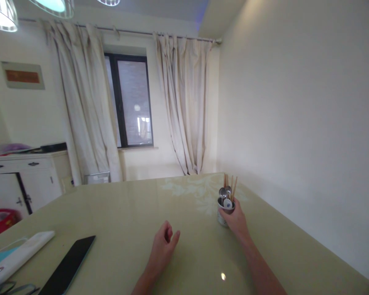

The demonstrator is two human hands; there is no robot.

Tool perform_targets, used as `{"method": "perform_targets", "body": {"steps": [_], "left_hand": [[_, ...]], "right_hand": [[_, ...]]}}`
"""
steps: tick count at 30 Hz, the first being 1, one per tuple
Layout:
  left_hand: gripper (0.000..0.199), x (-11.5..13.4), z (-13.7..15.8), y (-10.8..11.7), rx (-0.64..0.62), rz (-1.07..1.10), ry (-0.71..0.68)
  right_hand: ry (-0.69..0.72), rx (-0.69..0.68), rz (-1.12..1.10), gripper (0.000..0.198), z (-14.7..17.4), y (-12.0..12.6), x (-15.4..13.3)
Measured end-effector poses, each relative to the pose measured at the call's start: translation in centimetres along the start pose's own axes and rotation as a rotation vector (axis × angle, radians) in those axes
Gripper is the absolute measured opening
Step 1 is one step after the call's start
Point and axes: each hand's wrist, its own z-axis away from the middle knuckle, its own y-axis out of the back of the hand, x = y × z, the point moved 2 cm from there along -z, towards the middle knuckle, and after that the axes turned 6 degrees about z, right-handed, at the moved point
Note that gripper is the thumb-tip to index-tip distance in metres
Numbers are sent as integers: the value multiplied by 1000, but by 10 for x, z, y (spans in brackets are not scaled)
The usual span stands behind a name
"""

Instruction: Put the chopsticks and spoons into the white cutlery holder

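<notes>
At the right of the table, my right hand (237, 221) grips a utensil cup (222, 216), thumb across its near side and fingers round its right side. The cup stands upright. Out of it stick wooden chopsticks (234, 186), two metal spoons (223, 192) and a white spoon (227, 203) with a blue mark. My left hand (163, 246) hovers over or rests on the middle of the table; which of these I cannot tell. Its fingers are loosely curled with the thumb apart, and nothing is in it.
The pale green glossy table (123, 221) runs up to the right wall. At its left lie a black tablet-like slab (69, 262), a long white object (27, 256), a blue item (1, 260) and dark cables (15, 289). Beyond stand a white cabinet (38, 176) and a red basket (3, 221).
</notes>
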Motion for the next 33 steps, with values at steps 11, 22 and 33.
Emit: {"method": "perform_targets", "body": {"steps": [11,22,33], "left_hand": [[62,-1,5,-8,-47,-207,-175],[54,-31,12,-17,-245,-132,-198],[37,-26,15,-15,-260,-154,-243]], "right_hand": [[428,412,181,83,27,-4,-36],[571,-878,-106,59,147,-84,-103],[479,-894,-138,53,139,-74,-109]]}}
